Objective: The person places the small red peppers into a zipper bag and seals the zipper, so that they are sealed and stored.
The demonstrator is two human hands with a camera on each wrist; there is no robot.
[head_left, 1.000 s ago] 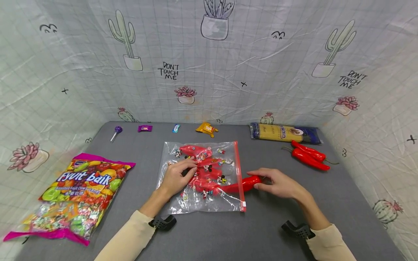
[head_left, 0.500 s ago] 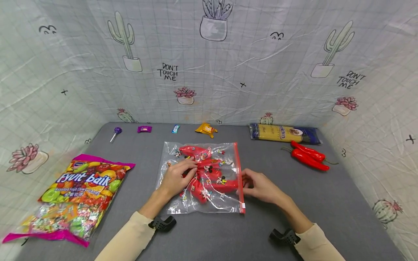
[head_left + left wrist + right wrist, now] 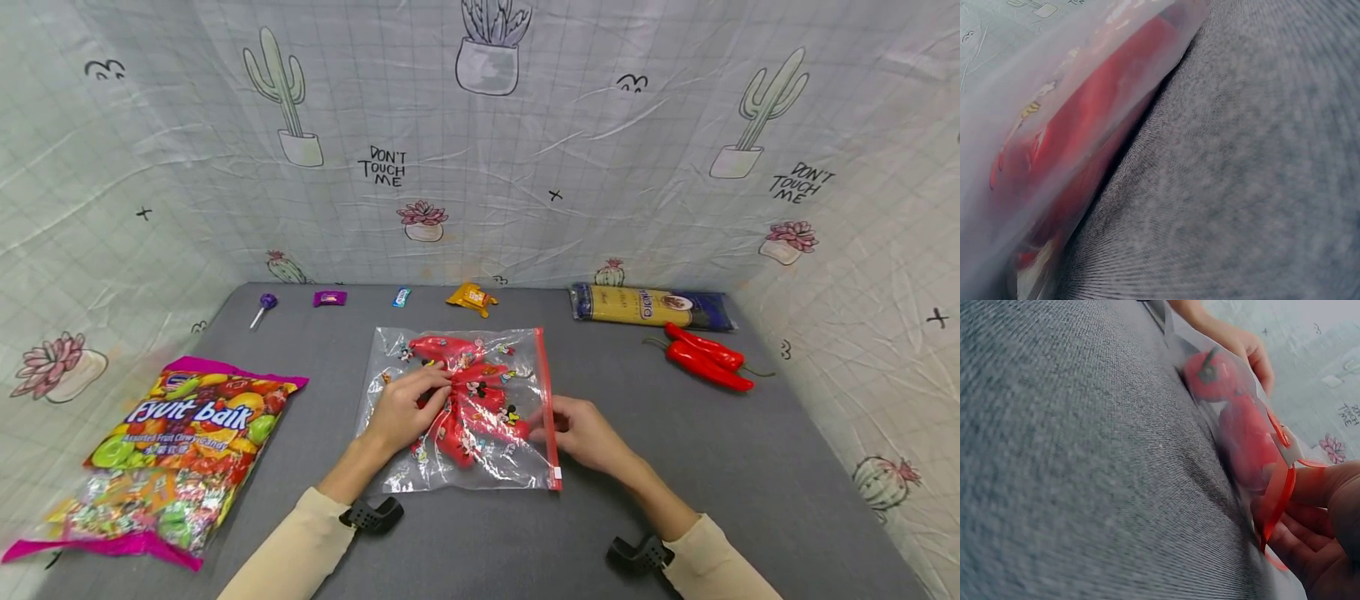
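on the gray table (image 3: 480,550) lies the thin, floppy-looking zip bag (image 3: 491,478). my left hand (image 3: 403,408) rests on it, fingers (image 3: 422,380) close together. my right hand (image 3: 588,432) pokes into its open side; i can't tell if it pinches. the red peppers (image 3: 1247,439) inside it should be light and slippery, so i'd hold near their stems (image 3: 1209,371).

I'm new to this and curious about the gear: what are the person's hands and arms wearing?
The left hand and right hand wear no gloves. The left sleeve and right sleeve are plain cream. At each wrist sits a curved black piece dotted with small holes; no cables show.
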